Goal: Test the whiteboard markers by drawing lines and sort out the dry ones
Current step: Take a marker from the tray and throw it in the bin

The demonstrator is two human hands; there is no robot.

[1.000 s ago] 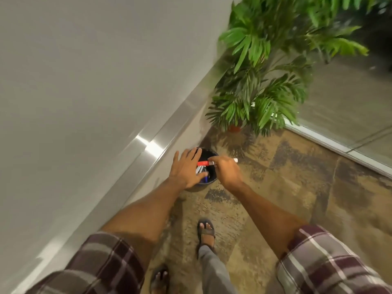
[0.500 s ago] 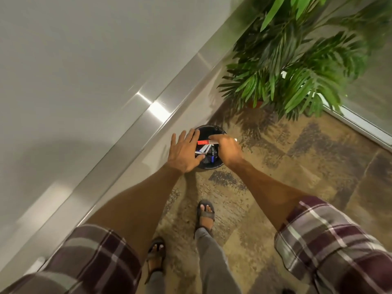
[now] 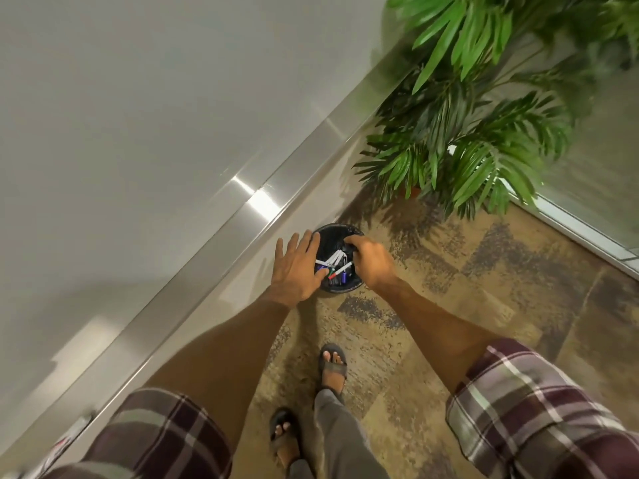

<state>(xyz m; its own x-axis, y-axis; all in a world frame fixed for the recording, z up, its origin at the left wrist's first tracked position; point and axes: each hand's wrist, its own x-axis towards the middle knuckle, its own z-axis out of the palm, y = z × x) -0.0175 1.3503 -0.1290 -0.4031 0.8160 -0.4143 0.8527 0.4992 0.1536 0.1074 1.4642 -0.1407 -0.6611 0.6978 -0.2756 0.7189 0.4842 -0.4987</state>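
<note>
— Where are your hands?

— Both arms reach down and forward, nearly straight at the elbow, to the round black plastic bin [image 3: 340,229] on the floor. My left hand [image 3: 297,271] is spread flat, palm down. Its straight fingers [image 3: 304,242] are fanned over the bin's left rim, and the thumb points in toward the middle.

— Is it gripping anything?

— No, it's released, nothing in it.

— And the right?

— My right hand [image 3: 371,262] is over the right side of the bin, knuckles up. Its fingers [image 3: 351,240] are curled down toward the dark liner at the far edge. I can't tell whether they pinch the liner or hold nothing.

— The markers?

— They're inside the bin, between my two hands: a loose heap of white-barrelled whiteboard markers [image 3: 334,260] with blue and green caps. One white marker with a red end [image 3: 340,270] lies slantwise on top, just beside my right palm.

— What's around you?

— The bin is close to the wall under the pale whiteboard [image 3: 138,98] and its brushed silver metal ledge [image 3: 242,219]. A green potted palm [image 3: 466,140] is further along on the mottled brown carpet [image 3: 449,305]. My plaid sleeves are at the bottom of the view.
</note>
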